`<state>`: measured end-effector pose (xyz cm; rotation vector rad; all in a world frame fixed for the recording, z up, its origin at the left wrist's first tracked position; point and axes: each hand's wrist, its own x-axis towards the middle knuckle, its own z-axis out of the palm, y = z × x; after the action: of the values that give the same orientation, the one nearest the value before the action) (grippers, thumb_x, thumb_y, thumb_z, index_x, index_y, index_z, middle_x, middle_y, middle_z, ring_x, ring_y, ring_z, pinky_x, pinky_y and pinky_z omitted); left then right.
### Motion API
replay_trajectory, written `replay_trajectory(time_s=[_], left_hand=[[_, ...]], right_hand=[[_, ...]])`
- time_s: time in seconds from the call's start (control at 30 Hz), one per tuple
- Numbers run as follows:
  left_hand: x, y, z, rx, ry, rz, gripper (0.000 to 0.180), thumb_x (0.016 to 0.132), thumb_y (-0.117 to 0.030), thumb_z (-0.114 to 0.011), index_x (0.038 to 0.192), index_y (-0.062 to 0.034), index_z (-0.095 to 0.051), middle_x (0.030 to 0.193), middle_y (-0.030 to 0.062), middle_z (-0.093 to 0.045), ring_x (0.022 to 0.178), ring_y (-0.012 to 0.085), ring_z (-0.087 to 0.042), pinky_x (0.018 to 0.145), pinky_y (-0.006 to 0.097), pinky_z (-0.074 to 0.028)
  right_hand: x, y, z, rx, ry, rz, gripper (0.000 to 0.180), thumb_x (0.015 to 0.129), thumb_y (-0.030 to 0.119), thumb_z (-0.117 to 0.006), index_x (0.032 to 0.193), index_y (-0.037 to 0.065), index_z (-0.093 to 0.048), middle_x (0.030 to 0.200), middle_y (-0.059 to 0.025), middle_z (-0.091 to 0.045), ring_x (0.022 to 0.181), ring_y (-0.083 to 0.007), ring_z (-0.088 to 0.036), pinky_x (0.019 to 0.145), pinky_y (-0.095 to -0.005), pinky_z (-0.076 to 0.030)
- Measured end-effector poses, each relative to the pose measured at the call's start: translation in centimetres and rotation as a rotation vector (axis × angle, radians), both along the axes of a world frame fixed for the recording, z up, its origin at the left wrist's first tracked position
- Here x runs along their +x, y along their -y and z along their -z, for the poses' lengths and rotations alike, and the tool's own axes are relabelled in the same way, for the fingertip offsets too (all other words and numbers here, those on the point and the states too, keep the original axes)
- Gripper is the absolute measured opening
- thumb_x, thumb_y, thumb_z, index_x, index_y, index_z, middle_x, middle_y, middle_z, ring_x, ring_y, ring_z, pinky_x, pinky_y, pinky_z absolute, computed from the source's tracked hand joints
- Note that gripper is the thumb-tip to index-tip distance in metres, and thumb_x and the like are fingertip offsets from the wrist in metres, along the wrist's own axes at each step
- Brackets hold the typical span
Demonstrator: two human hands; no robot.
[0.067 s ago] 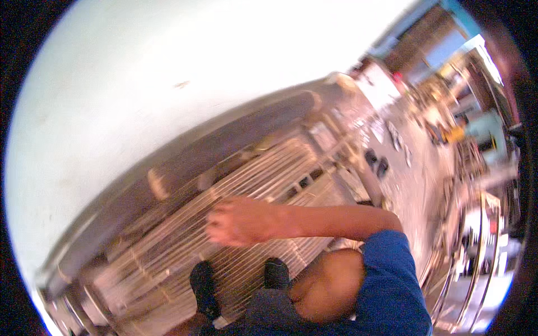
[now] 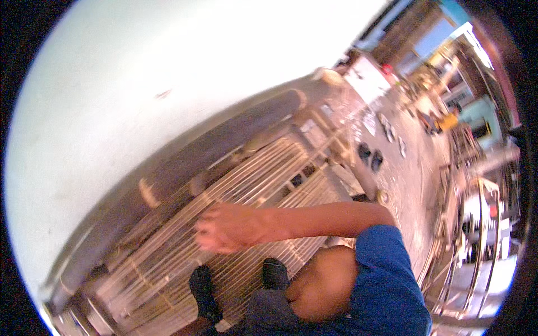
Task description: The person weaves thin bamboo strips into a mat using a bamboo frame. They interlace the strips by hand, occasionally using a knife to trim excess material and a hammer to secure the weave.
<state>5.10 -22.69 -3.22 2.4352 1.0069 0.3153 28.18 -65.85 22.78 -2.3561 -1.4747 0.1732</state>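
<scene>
My right hand (image 2: 227, 227) reaches across from the right, low over a slatted surface of thin bamboo strips (image 2: 168, 252). Its fingers look curled in, but blur and the hand itself hide whether a strip is in them. The bare right arm (image 2: 330, 219) comes out of a blue sleeve (image 2: 386, 263). My left hand does not show. Two feet in dark footwear, one left (image 2: 204, 291) and one right (image 2: 275, 273), rest on the strips, with a bent bare knee (image 2: 328, 283) beside the right one.
A thick dark bamboo pole (image 2: 224, 140) with pale joints runs along the white wall (image 2: 140, 67). Beyond the strips' far end, dark slippers (image 2: 370, 157) and lighter footwear (image 2: 386, 127) lie on the floor (image 2: 414, 185). Bamboo frames (image 2: 479, 235) stand at the right. Farther off is a blurred yellow shape (image 2: 447, 122).
The whole view has shifted slightly, and my right hand appears a little farther left and lower over the strips. Both feet stay in place.
</scene>
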Motion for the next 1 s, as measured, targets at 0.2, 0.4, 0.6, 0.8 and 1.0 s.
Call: replay_trajectory(time_s=[0.2,0.4,0.6,0.8,1.0], left_hand=[[6.0,13.7,-4.9,-0.206,0.018,0.274,0.056,0.096,-0.040,-0.051,0.143,-0.0101,-0.043,0.133,0.0208,-0.055,0.125,0.0355,-0.052,0.105,0.050,-0.041],[7.0,16.1,-9.8,-0.193,0.064,0.255,0.056,0.099,-0.039,-0.046,0.144,-0.0076,-0.039,0.135,0.0218,-0.052,0.128,0.0360,-0.049,0.107,0.052,-0.039],[7.2,14.7,-20.4,-0.074,0.264,0.216,0.056,0.101,-0.037,-0.042,0.146,-0.0050,-0.035,0.137,0.0228,-0.049,0.131,0.0366,-0.046,0.109,0.054,-0.037],[14.0,23.2,-28.7,-0.055,0.627,0.502,0.055,0.104,-0.036,-0.035,0.145,0.0006,-0.032,0.138,0.0246,-0.046,0.135,0.0363,-0.039,0.111,0.055,-0.035],[21.3,35.3,-31.5,0.273,0.759,1.221,0.053,0.105,-0.033,-0.026,0.136,0.0059,-0.045,0.136,0.0227,-0.048,0.135,0.0328,-0.038,0.109,0.049,-0.036]], right_hand=[[-0.7,-0.9,1.3,0.169,-0.185,-0.068,0.029,0.089,0.034,-0.060,0.089,0.005,-0.059,0.086,-0.0133,-0.060,0.082,-0.0312,-0.065,0.069,-0.0460,-0.053],[-1.6,-2.5,1.0,0.204,-0.085,-0.073,0.031,0.090,0.035,-0.059,0.090,0.003,-0.057,0.087,-0.0144,-0.062,0.086,-0.0335,-0.065,0.063,-0.0476,-0.054],[-3.0,-2.9,-1.5,0.305,-0.363,-0.059,0.049,0.093,0.039,-0.058,0.118,-0.003,-0.051,0.109,-0.0242,-0.060,0.103,-0.0414,-0.062,0.079,-0.0488,-0.054],[-4.2,-2.2,-4.7,1.192,-0.650,-0.056,0.048,0.102,0.041,-0.046,0.130,0.001,-0.046,0.114,-0.0242,-0.061,0.109,-0.0370,-0.061,0.093,-0.0459,-0.049],[-2.7,3.5,-5.0,1.812,-0.737,0.639,0.026,0.102,0.028,-0.052,0.112,0.005,-0.051,0.091,-0.0073,-0.063,0.082,-0.0178,-0.061,0.078,-0.0350,-0.052]])
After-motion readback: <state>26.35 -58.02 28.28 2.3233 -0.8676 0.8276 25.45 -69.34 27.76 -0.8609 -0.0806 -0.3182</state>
